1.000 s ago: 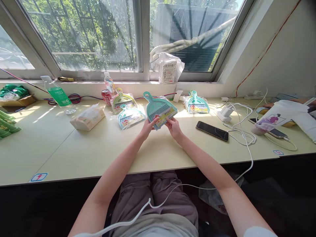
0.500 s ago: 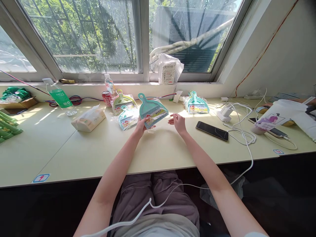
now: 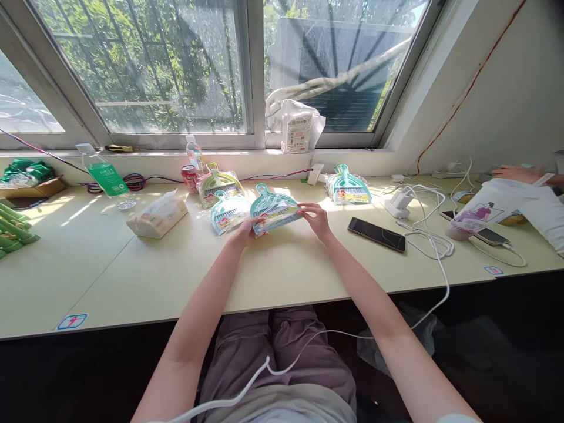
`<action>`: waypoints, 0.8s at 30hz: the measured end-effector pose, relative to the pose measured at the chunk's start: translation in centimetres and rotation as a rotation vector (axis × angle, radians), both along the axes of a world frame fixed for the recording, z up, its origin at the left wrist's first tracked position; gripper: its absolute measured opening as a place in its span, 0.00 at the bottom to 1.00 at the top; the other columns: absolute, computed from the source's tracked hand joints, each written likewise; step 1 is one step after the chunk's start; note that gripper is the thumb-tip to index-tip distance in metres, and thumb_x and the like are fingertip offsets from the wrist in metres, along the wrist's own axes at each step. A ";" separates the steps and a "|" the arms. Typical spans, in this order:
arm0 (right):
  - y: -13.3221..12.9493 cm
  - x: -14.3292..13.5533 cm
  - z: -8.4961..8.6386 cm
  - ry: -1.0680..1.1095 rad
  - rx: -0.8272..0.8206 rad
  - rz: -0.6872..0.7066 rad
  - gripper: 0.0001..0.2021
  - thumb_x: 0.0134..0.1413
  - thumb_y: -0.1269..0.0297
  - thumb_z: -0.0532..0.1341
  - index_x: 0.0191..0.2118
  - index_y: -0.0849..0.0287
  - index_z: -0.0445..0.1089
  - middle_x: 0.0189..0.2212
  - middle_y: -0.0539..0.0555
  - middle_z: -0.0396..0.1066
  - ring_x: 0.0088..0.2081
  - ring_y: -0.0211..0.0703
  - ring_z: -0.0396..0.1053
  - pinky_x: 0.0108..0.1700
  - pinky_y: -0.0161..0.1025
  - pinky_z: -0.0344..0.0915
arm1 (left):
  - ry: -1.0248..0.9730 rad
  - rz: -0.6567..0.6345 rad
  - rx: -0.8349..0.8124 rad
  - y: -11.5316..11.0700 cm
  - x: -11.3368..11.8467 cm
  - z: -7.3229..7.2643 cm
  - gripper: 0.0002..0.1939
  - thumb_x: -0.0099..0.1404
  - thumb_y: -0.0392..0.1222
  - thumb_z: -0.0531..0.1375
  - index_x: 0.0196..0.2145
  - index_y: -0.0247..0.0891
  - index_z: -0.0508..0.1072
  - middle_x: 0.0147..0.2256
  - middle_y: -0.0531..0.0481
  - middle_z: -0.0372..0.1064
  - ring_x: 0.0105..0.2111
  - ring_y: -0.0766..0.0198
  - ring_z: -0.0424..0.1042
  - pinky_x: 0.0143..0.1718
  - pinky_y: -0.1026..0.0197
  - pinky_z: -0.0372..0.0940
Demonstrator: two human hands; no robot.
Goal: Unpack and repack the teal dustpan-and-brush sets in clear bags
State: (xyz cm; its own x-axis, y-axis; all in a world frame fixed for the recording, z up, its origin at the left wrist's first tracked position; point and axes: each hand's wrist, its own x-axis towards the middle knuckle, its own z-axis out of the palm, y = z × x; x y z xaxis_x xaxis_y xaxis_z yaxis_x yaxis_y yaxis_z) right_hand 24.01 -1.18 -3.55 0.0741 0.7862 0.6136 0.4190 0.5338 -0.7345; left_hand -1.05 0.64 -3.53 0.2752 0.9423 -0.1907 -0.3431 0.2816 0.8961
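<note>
A wrapped mint-green dustpan and brush set (image 3: pixel 274 205) with a yellow label is held low over the table, tilted toward me. My left hand (image 3: pixel 244 232) is closed on its lower left corner. My right hand (image 3: pixel 317 222) pinches its right edge with thumb and fingertips. Just left of it lies another wrapped mint dustpan set (image 3: pixel 228 212), and behind that a yellow-green dustpan set (image 3: pixel 217 187). Farther right sits a stack of wrapped mint dustpan sets (image 3: pixel 350 187). The fingers under the held set are partly hidden.
Left are a tissue pack (image 3: pixel 158 215), a green-labelled bottle (image 3: pixel 107 176) and a red can (image 3: pixel 190 178). Right are a black phone (image 3: pixel 377 234), white cables (image 3: pixel 434 238) and a cup (image 3: pixel 473 211). A co-worker's hand (image 3: pixel 517 173) shows at the far right.
My right hand has moved in to take the set's right edge. The dustpan set is lower and tipped flatter. A co-worker's hand now shows behind the cup.
</note>
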 end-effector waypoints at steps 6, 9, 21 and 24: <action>0.3 -0.2 -0.6 0.024 -0.002 -0.087 0.08 0.55 0.56 0.63 0.31 0.52 0.77 0.43 0.53 0.75 0.50 0.50 0.66 0.58 0.51 0.59 | 0.082 -0.105 -0.026 -0.9 0.7 0.5 0.17 0.60 0.35 0.62 0.47 0.32 0.70 0.27 0.47 0.73 0.19 0.63 0.71 0.17 0.64 0.63; 0.3 -0.5 -1.0 -0.029 0.030 -0.137 0.09 0.56 0.57 0.61 0.30 0.54 0.75 0.43 0.56 0.72 0.50 0.51 0.65 0.57 0.51 0.60 | 0.096 -0.158 0.043 -1.4 0.8 0.9 0.19 0.59 0.38 0.65 0.48 0.35 0.69 0.28 0.48 0.72 0.19 0.63 0.72 0.15 0.65 0.59; 0.5 -0.8 -1.3 0.440 -0.373 0.179 0.22 0.44 0.62 0.64 0.49 0.54 0.72 0.42 0.51 0.75 0.41 0.44 0.71 0.48 0.47 0.70 | 0.185 -0.169 0.123 -1.8 0.7 1.1 0.28 0.59 0.43 0.66 0.55 0.37 0.66 0.37 0.43 0.75 0.19 0.64 0.71 0.22 0.61 0.66; 0.8 -0.2 -1.4 0.589 -0.457 0.236 0.21 0.38 0.65 0.64 0.44 0.57 0.75 0.36 0.49 0.76 0.35 0.40 0.72 0.43 0.44 0.72 | 0.194 -0.166 0.111 -2.3 1.2 1.4 0.30 0.60 0.47 0.66 0.56 0.36 0.64 0.39 0.40 0.75 0.20 0.62 0.73 0.20 0.62 0.64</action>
